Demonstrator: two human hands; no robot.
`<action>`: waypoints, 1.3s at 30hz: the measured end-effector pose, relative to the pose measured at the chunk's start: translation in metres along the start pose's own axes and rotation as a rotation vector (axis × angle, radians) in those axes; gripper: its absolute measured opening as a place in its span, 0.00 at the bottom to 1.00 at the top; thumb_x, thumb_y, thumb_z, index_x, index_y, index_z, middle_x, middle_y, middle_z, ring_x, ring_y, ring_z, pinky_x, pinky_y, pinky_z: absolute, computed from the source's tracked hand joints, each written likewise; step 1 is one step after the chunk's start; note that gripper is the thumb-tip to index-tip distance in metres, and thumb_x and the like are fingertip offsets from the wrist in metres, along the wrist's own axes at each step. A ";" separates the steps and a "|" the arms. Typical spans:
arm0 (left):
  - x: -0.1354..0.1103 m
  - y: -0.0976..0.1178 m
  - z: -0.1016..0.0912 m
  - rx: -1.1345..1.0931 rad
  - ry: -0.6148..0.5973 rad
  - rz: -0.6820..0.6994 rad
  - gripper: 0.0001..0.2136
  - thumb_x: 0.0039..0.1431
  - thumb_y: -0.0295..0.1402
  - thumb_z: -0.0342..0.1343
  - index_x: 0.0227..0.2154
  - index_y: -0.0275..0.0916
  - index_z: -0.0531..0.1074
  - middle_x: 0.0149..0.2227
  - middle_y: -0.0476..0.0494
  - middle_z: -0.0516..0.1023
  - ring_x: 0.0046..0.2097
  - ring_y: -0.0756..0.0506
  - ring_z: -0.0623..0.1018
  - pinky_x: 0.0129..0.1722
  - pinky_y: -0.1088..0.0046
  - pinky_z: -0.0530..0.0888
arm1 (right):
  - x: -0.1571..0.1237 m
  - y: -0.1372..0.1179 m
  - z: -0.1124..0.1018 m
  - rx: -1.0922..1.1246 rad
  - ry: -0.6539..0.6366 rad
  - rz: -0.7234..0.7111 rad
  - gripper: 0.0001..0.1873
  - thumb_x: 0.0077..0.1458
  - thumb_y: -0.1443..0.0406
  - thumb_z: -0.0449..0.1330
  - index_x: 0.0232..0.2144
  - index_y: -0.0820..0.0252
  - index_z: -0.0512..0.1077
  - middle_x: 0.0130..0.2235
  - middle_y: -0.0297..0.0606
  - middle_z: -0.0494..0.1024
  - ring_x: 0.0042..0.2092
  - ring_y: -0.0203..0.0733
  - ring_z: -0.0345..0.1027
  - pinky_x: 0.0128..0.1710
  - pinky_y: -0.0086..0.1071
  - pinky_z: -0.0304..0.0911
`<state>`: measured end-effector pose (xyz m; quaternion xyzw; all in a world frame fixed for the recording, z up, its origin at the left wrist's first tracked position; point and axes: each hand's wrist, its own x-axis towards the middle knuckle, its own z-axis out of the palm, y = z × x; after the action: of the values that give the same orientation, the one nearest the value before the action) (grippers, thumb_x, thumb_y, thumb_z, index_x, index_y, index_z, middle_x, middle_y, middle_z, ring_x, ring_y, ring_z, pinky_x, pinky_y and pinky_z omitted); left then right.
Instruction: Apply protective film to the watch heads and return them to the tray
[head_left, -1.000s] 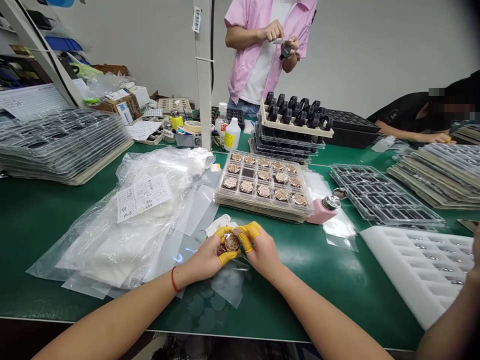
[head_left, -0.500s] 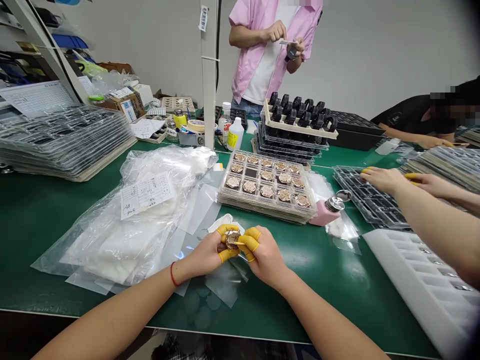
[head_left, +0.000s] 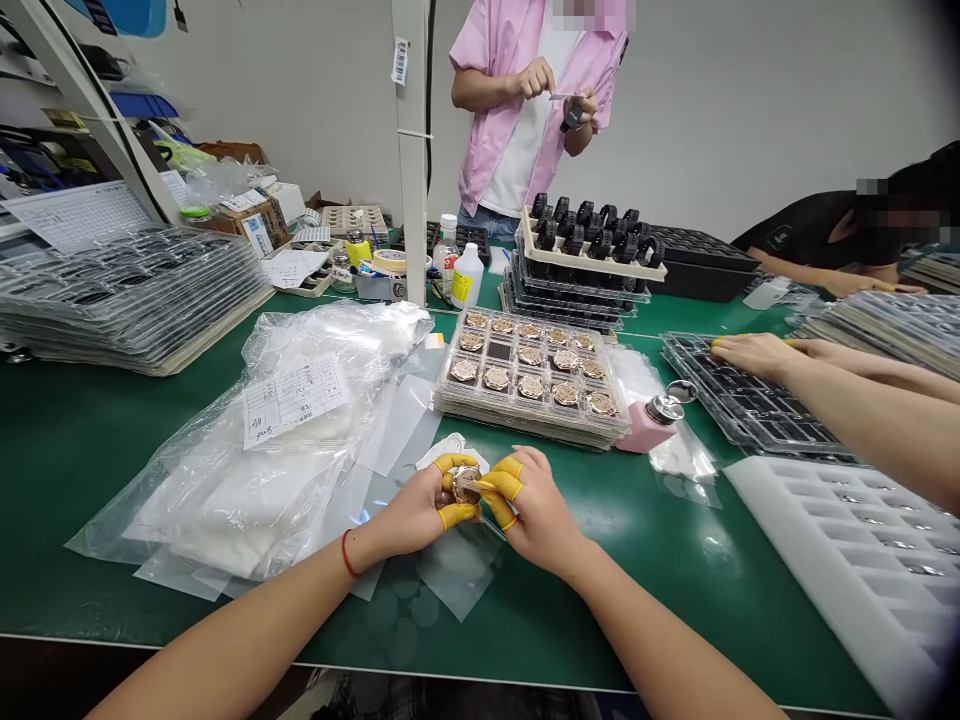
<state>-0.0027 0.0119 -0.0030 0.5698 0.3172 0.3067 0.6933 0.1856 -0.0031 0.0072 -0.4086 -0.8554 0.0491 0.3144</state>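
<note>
My left hand (head_left: 424, 505), wearing yellow finger cots, grips a round rose-gold watch case (head_left: 466, 482) by its edge, face up. Yellow finger cots also cover fingertips of my right hand (head_left: 536, 510), which are pinched together at the right side of the case. Whatever lies between those fingertips is too small to make out. Under the hands are thin clear plastic sheets (head_left: 461, 575) and a crumpled white cloth (head_left: 450, 445). Just beyond stands a stack of clear trays (head_left: 532, 415), the top one filled with similar watch cases apart from one vacant pocket.
Left is a plastic bag (head_left: 217, 510) with a written label (head_left: 295, 398). A pink pump bottle (head_left: 646, 425) stands right of the trays, near a white foam tray (head_left: 802, 535). A co-worker's hands (head_left: 757, 355) rest on a black-filled tray at right. Another person stands behind the table.
The watch case now faces me more squarely, showing more of its dial side. My right fingertips have stayed against its edge. The co-worker's hands at right have shifted slightly left.
</note>
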 end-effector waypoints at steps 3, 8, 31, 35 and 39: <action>-0.002 -0.003 0.000 0.021 -0.036 0.017 0.19 0.53 0.32 0.59 0.47 0.40 0.63 0.41 0.44 0.72 0.42 0.46 0.75 0.43 0.68 0.72 | 0.001 -0.001 0.005 -0.047 -0.021 0.019 0.08 0.55 0.69 0.51 0.32 0.57 0.69 0.29 0.38 0.70 0.35 0.41 0.57 0.45 0.42 0.54; -0.003 -0.003 0.005 0.028 -0.062 -0.031 0.21 0.53 0.31 0.59 0.49 0.40 0.61 0.40 0.45 0.72 0.41 0.46 0.75 0.43 0.67 0.72 | 0.003 0.006 0.008 0.086 -0.037 0.191 0.10 0.58 0.66 0.49 0.35 0.57 0.70 0.33 0.39 0.73 0.37 0.41 0.61 0.44 0.41 0.55; -0.002 -0.013 -0.002 0.101 0.146 0.031 0.31 0.59 0.37 0.51 0.61 0.37 0.44 0.32 0.45 0.77 0.37 0.44 0.77 0.44 0.61 0.71 | 0.142 0.094 -0.015 -0.031 0.223 0.682 0.17 0.57 0.60 0.49 0.46 0.62 0.66 0.36 0.39 0.73 0.35 0.39 0.64 0.35 0.32 0.58; -0.003 -0.009 -0.001 0.120 0.153 0.030 0.28 0.58 0.38 0.53 0.59 0.37 0.52 0.33 0.43 0.78 0.37 0.44 0.77 0.43 0.62 0.71 | 0.171 0.119 -0.004 -0.178 0.121 0.677 0.12 0.53 0.66 0.53 0.35 0.63 0.74 0.39 0.47 0.73 0.44 0.48 0.62 0.43 0.38 0.56; -0.004 -0.012 0.000 0.081 0.166 0.017 0.28 0.58 0.37 0.52 0.59 0.36 0.52 0.33 0.43 0.78 0.35 0.45 0.78 0.44 0.63 0.71 | 0.182 0.116 0.016 -0.235 0.069 0.620 0.10 0.52 0.63 0.56 0.31 0.60 0.76 0.48 0.47 0.69 0.54 0.54 0.50 0.51 0.43 0.48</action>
<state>-0.0042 0.0070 -0.0147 0.5728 0.3807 0.3456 0.6384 0.1684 0.2091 0.0458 -0.6845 -0.6789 0.0295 0.2639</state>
